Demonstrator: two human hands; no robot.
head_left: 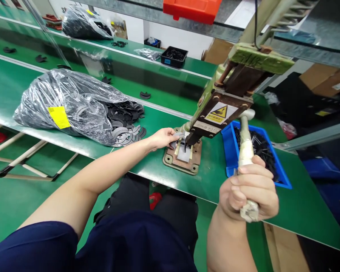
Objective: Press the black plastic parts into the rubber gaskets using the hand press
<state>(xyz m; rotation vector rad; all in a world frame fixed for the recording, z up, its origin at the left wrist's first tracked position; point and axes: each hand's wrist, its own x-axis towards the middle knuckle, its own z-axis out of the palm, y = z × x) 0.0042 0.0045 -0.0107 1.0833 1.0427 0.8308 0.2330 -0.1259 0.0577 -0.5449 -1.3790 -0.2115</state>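
Observation:
My left hand (162,138) pinches a dark curved plastic piece (176,140) at the base of a green hand press (209,102). The piece lies at the small metal fixture (184,154) under the press ram; whether it is seated there I cannot tell. Wrapped round the pale, taped lever handle (246,145) of the press is my right hand (251,189). To the left, a clear plastic bag (70,102) spills many curved pieces (124,126) onto the green bench. Beyond the lever stands a blue bin (229,151) of small black parts (259,149).
A green conveyor belt (170,100) runs behind the bench, with a few loose curved pieces (145,95) on it. Farther back are a black tray (174,56) and another filled bag (85,24). A metal shelf with a red bin (191,10) hangs overhead.

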